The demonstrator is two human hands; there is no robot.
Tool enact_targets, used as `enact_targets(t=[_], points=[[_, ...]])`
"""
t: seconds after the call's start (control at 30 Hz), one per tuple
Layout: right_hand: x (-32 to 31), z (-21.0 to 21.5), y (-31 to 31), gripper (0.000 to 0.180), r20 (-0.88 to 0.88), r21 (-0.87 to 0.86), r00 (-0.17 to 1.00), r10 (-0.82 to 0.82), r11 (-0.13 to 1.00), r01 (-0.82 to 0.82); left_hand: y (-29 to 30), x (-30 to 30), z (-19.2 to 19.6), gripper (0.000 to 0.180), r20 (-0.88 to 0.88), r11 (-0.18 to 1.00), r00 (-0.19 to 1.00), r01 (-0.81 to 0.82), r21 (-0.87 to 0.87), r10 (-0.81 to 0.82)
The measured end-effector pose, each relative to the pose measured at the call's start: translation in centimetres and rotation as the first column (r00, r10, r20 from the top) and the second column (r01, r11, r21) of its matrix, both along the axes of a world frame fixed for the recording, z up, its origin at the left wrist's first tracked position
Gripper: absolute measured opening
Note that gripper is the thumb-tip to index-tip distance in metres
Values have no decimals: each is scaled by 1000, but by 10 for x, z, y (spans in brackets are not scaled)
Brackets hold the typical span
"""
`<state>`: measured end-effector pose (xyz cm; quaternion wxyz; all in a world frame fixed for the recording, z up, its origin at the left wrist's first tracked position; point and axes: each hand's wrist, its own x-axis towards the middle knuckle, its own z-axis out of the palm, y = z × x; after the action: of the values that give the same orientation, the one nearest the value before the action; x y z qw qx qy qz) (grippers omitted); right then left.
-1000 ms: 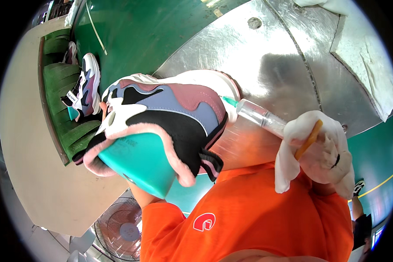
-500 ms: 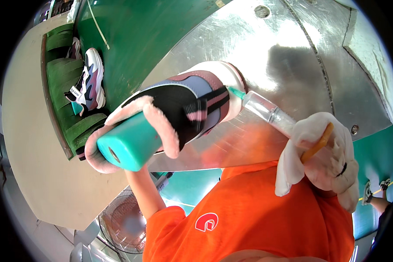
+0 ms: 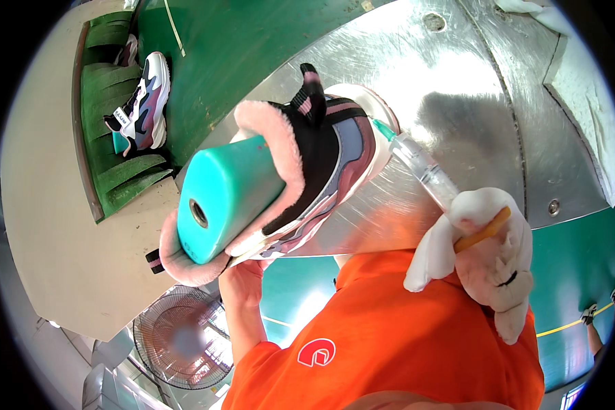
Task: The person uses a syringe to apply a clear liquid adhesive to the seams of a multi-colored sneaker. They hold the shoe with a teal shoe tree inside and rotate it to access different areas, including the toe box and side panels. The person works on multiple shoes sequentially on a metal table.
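A sneaker in black, pink, grey-blue and white is tilted over the metal table, its pink plush collar around a turquoise shoe last. My left hand holds it from beneath; most of the fingers are hidden behind the shoe. My right hand, in a white glove, is closed around a clear syringe with a green tip. That tip touches or nearly touches the heel, by the line between upper and white sole. A tan strip lies across the glove's fingers.
A second sneaker lies on the green conveyor belt at the left, against green flaps. The shiny metal table spans the right. A fan stands below the beige panel.
The held sneaker has turned, so its side and the last's end face me more. The syringe tip has shifted slightly along the heel. My gloved hand has moved a little left.
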<state>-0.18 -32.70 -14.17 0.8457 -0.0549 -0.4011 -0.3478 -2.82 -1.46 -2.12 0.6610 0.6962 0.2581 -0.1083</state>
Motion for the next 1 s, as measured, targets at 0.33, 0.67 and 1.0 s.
enact_targets(t=[0.33,0.67,1.0], points=[[4,-2,-4,27,-17,-46,998,-56,997,56,-28,-8,-2,46,-23,1000,1000,-13,17,13],[-50,30,-39,64,-723,-360,690,30,837,-413,-27,-26,-5,55,-69,994,995,65,-90,-71],[-56,89,-56,69,-948,26,221,228,750,-661,-44,-63,-8,62,-118,946,964,202,-255,-238]])
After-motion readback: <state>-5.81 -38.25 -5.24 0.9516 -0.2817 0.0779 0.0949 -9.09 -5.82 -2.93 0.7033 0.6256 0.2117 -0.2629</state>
